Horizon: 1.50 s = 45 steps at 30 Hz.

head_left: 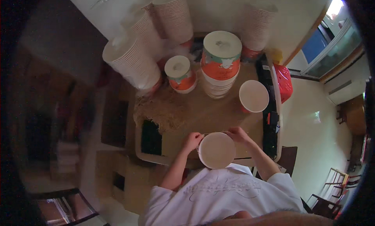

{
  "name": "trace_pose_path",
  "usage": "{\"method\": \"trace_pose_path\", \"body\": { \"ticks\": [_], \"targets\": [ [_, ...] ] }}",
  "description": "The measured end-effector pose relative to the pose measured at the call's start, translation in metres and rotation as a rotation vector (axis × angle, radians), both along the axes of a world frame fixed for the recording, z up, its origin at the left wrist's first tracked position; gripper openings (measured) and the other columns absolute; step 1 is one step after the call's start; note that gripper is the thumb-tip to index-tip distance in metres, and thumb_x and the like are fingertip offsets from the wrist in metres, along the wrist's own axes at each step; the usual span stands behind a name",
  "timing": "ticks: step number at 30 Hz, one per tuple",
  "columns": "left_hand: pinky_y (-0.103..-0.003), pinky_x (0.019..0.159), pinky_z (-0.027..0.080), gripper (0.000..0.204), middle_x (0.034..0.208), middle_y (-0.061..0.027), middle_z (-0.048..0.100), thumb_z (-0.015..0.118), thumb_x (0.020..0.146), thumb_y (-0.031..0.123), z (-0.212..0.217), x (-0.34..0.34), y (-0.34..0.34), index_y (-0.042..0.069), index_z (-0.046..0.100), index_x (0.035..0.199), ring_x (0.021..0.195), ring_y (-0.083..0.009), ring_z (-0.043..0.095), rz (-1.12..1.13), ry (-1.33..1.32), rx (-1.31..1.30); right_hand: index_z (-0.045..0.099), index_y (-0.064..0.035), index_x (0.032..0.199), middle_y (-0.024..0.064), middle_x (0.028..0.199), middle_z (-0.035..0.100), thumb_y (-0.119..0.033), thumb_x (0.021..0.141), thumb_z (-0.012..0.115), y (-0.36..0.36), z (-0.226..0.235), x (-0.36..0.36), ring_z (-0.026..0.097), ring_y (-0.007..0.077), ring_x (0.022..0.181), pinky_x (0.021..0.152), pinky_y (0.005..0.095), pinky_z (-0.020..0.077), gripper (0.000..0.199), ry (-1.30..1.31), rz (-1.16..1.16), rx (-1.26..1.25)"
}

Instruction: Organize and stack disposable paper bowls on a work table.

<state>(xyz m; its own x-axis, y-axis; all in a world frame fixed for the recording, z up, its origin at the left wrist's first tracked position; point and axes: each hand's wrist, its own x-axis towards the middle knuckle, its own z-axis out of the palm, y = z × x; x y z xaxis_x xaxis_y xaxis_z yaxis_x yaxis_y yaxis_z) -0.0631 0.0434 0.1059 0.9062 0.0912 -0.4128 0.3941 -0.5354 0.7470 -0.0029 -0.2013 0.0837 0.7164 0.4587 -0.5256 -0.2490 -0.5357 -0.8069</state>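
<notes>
White round paper bowl [216, 149] held at near edge of brown surface [203, 112], both hands closed on its rim.
Left hand [193, 140] grips left rim, right hand [238, 134] grips right rim, fingers curled; thin film or lid edge seems stretched between them, hard to tell. Risk: bowl hangs partly off the surface, so a loose grip could drop it; the open white cup [254, 95] and stacked orange-banded bowls [220, 63] stand near enough to knock.

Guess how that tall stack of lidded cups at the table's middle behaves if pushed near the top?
The tall stack is probably top-heavy: many nested cups, narrow footprint, so apt to tip. Likely light, thin paper walls that dent. It may slide on the table first.
</notes>
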Motion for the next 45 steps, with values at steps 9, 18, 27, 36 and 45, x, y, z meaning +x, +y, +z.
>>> {"method": "trace_pose_path", "body": {
  "ticks": [9, 18, 27, 36, 45],
  "targets": [
    [-0.026, 0.046, 0.045, 0.011, 0.067, -0.0046, 0.058, 0.05, 0.071, 0.0, -0.036, -0.023, 0.014, 0.002, 0.058, 0.079, 0.056, -0.0136, 0.055, 0.07, 0.318, -0.424, 0.062, -0.0077, 0.082, 0.0019, 0.069, 0.06, -0.018, 0.073, 0.057, -0.021, -0.023, -0.025, 0.054, 0.0083, 0.064, 0.055, 0.0239, 0.0444, 0.014, 0.239, -0.246, 0.596],
    [-0.029, 0.047, 0.046, 0.012, 0.071, -0.0053, 0.057, 0.052, 0.071, 0.002, 0.009, -0.01, 0.018, 0.004, 0.053, 0.083, 0.059, -0.0161, 0.057, 0.039, 0.372, -0.342, 0.061, -0.0088, 0.094, 0.0049, 0.077, 0.062, -0.007, 0.074, 0.05, -0.019, 0.047, 0.006, 0.058, 0.0119, 0.063, 0.055, 0.0227, 0.0471, 0.023, 0.25, 0.186, -0.095],
    [-0.031, 0.055, 0.045, 0.017, 0.082, -0.0102, 0.058, 0.057, 0.072, 0.006, 0.228, 0.045, -0.01, 0.008, 0.052, 0.088, 0.069, -0.0244, 0.057, 0.175, -0.994, 0.087, 0.044, 0.0017, 0.116, 0.0081, 0.111, 0.051, -0.001, 0.081, 0.04, -0.013, 0.234, 0.032, 0.048, 0.0127, 0.099, 0.086, 0.0265, 0.0366, 0.035, -0.581, -0.386, 0.75],
    [-0.031, 0.062, 0.046, 0.017, 0.099, -0.0117, 0.055, 0.054, 0.069, -0.003, 0.237, 0.191, 0.0, 0.002, 0.047, 0.083, 0.077, -0.0268, 0.057, 0.032, -1.355, -0.03, 0.044, 0.0035, 0.115, 0.008, 0.106, 0.054, -0.006, 0.082, 0.045, 0.008, 0.209, 0.172, 0.049, 0.0156, 0.098, 0.085, 0.0277, 0.0376, 0.035, -0.991, -0.445, 0.689],
    [-0.033, 0.071, 0.046, 0.017, 0.107, -0.0114, 0.052, 0.053, 0.068, -0.004, 0.212, 0.217, -0.003, 0.003, 0.046, 0.082, 0.089, -0.0282, 0.054, 0.054, -1.284, -0.125, 0.051, 0.004, 0.105, 0.0072, 0.104, 0.052, 0.002, 0.081, 0.04, 0.028, 0.209, 0.21, 0.049, 0.0157, 0.096, 0.084, 0.0278, 0.039, 0.027, -0.726, -0.517, 0.958]
  ]
}}
